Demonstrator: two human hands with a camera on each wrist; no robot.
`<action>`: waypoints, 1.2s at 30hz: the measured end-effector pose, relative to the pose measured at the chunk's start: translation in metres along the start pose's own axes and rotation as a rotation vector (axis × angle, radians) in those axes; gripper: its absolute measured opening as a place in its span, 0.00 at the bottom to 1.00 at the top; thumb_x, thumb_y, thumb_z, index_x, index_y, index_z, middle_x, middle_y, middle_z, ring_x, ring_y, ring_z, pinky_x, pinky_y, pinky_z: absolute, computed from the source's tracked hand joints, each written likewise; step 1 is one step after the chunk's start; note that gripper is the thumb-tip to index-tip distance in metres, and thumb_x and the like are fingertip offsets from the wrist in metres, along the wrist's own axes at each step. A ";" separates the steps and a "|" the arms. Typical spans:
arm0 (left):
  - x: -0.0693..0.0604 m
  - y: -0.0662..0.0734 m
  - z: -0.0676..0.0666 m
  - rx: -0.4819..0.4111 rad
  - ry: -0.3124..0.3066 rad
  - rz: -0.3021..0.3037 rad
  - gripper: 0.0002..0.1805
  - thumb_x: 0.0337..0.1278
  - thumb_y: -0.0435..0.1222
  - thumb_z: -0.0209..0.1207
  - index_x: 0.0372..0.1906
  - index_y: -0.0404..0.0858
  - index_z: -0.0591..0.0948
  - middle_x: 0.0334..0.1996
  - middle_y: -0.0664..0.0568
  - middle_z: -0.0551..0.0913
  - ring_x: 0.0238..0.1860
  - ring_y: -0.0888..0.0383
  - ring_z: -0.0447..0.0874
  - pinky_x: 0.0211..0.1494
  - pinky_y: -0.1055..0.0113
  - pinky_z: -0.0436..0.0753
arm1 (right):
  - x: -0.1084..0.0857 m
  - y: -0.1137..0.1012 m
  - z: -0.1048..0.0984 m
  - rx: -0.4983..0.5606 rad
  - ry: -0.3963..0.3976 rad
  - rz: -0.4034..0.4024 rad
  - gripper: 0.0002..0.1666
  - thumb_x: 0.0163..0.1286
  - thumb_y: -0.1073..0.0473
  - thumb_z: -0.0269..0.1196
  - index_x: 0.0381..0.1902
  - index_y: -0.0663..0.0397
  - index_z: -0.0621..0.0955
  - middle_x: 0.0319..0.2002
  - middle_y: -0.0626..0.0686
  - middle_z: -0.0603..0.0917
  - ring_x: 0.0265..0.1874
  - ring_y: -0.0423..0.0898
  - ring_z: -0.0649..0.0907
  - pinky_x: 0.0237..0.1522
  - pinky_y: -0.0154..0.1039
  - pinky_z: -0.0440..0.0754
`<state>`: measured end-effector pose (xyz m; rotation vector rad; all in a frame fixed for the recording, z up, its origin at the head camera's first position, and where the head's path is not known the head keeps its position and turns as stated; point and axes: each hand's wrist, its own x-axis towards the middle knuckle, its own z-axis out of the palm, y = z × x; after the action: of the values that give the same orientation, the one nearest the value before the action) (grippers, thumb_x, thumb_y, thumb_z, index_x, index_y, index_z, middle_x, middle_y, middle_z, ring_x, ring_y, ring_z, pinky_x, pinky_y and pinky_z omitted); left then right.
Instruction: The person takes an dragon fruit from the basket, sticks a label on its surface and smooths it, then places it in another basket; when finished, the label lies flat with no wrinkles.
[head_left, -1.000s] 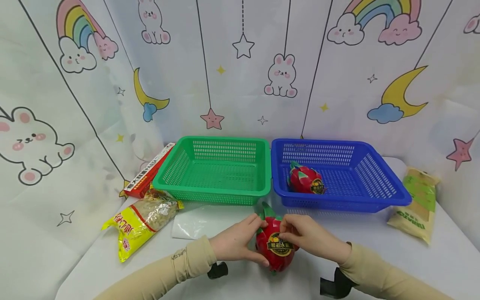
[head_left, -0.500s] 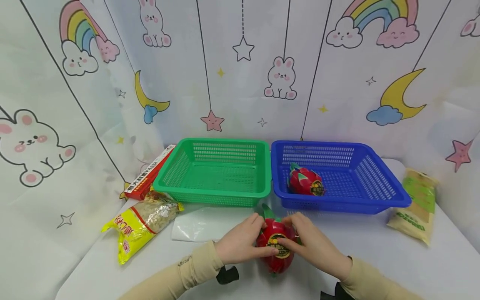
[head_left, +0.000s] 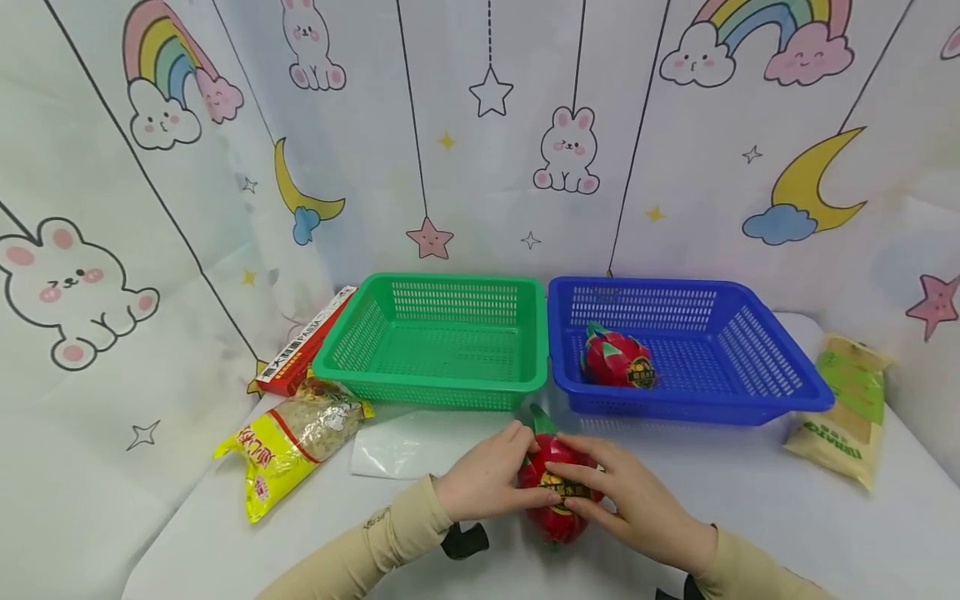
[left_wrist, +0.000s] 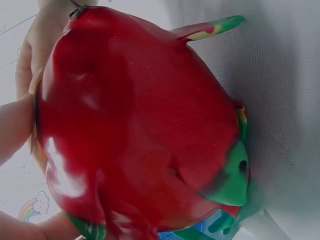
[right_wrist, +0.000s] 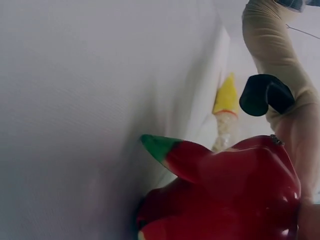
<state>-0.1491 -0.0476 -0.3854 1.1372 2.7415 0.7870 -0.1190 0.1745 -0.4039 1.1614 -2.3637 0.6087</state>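
A red toy dragon fruit (head_left: 551, 527) with green leaf tips lies on the white table between both hands. It carries a dark label (head_left: 564, 487) with gold print on its upper side. My left hand (head_left: 491, 475) grips the fruit from the left, its thumb stretched onto the label. From the right, my right hand (head_left: 637, 492) lays fairly straight fingers and thumb across the fruit and its label, partly hiding both. The fruit's red side (left_wrist: 135, 120) fills the left wrist view. In the right wrist view, the fruit (right_wrist: 240, 190) appears at the bottom, with a green-tipped leaf sticking out.
Behind the hands stand a green basket (head_left: 431, 396) and a blue basket (head_left: 697, 408) holding another dragon fruit (head_left: 611, 358). At left lie a red pasta box (head_left: 303, 346), a yellow food bag (head_left: 292, 446) and a white plastic sheet (head_left: 412, 446). A tan-green bag (head_left: 843, 408) lies at right.
My right hand has gone from pinching at the label's upper edge to laying its fingers across the label. The left thumb has moved up onto the label. The fruit stays in place.
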 end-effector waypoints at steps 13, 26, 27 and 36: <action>-0.002 -0.003 0.001 -0.125 -0.031 -0.062 0.23 0.53 0.55 0.59 0.40 0.41 0.69 0.34 0.58 0.67 0.27 0.67 0.65 0.29 0.78 0.70 | -0.001 -0.007 0.000 0.128 -0.171 0.346 0.36 0.67 0.48 0.56 0.69 0.50 0.61 0.69 0.50 0.62 0.61 0.51 0.70 0.54 0.54 0.73; -0.002 -0.006 0.004 -0.289 -0.049 -0.094 0.23 0.51 0.49 0.63 0.41 0.40 0.66 0.37 0.55 0.64 0.34 0.65 0.67 0.36 0.76 0.72 | 0.003 -0.009 0.001 0.353 -0.248 0.612 0.37 0.67 0.43 0.55 0.68 0.52 0.62 0.65 0.63 0.65 0.66 0.67 0.59 0.55 0.68 0.64; -0.002 -0.006 0.004 -0.295 -0.049 -0.094 0.22 0.51 0.48 0.63 0.40 0.40 0.67 0.37 0.55 0.64 0.35 0.65 0.67 0.37 0.76 0.72 | 0.002 -0.008 0.000 0.365 -0.249 0.606 0.36 0.67 0.44 0.54 0.68 0.52 0.62 0.65 0.63 0.65 0.65 0.68 0.59 0.54 0.69 0.64; -0.002 -0.009 0.001 -0.324 -0.096 -0.098 0.16 0.60 0.43 0.56 0.45 0.39 0.66 0.39 0.53 0.64 0.35 0.64 0.68 0.37 0.75 0.72 | -0.001 0.002 -0.007 0.406 -0.265 0.505 0.30 0.71 0.52 0.51 0.68 0.53 0.62 0.65 0.63 0.66 0.64 0.71 0.60 0.54 0.71 0.62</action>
<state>-0.1530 -0.0540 -0.3903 0.9413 2.4526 1.0824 -0.1185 0.1799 -0.3990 0.8240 -2.8778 1.2138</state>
